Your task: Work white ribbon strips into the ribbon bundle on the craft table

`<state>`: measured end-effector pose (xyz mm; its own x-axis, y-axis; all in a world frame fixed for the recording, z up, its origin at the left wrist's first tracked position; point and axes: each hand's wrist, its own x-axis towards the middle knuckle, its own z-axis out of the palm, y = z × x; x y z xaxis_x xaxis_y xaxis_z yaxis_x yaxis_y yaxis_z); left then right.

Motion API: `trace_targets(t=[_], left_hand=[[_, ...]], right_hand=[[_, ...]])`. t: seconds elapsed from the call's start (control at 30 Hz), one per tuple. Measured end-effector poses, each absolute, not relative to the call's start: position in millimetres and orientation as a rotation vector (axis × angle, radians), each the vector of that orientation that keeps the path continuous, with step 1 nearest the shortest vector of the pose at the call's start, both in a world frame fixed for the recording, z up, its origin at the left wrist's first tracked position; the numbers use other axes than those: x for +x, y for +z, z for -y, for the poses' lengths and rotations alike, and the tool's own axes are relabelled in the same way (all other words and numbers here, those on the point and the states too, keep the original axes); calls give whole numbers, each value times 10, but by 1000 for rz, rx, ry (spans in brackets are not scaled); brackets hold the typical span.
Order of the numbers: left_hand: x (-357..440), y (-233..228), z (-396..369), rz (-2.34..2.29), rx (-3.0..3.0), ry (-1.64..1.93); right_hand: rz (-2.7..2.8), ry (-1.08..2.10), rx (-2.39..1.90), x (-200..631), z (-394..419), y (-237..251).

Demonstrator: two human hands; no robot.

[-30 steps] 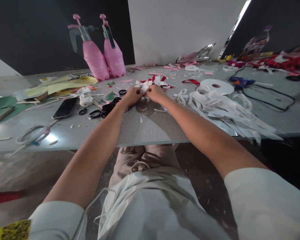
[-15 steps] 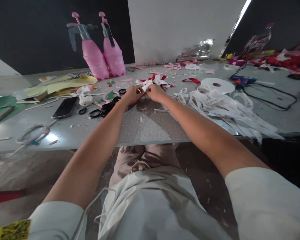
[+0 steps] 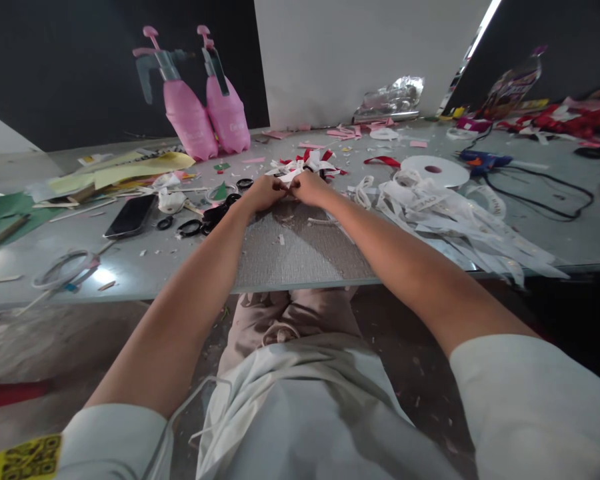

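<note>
My left hand [image 3: 264, 193] and my right hand [image 3: 309, 187] meet at the middle of the table, fingertips pinched together on a strip of white ribbon [image 3: 289, 175]. Just beyond them lies a small heap of white and red ribbon loops [image 3: 311, 161]. Both hands rest over a grey textured mat [image 3: 295, 253] that reaches the table's near edge. A tangle of long white ribbon strips [image 3: 455, 220] spreads to the right of my right forearm, beside a white ribbon spool [image 3: 434, 171].
Two pink spray bottles [image 3: 205, 113] stand at the back left. A black phone [image 3: 131, 215], black rings [image 3: 215, 217], wire coils [image 3: 65, 268] and coloured paper sheets [image 3: 105, 175] lie left. A blue glue gun [image 3: 483, 161] with black cord and red ribbon [image 3: 570, 123] lie right.
Both hands have stayed in place, with only small finger shifts on the white ribbon; the strip now sits lower between the fingertips.
</note>
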<state>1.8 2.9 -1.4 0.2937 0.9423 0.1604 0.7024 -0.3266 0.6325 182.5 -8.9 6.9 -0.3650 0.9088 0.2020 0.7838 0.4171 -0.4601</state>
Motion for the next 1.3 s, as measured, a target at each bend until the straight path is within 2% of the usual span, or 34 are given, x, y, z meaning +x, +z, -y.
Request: trace_targets(t=[1.3], left_hand=[[-11, 17, 28, -1446, 2268, 558]], right_hand=[[2386, 424, -1468, 1822, 171, 154]])
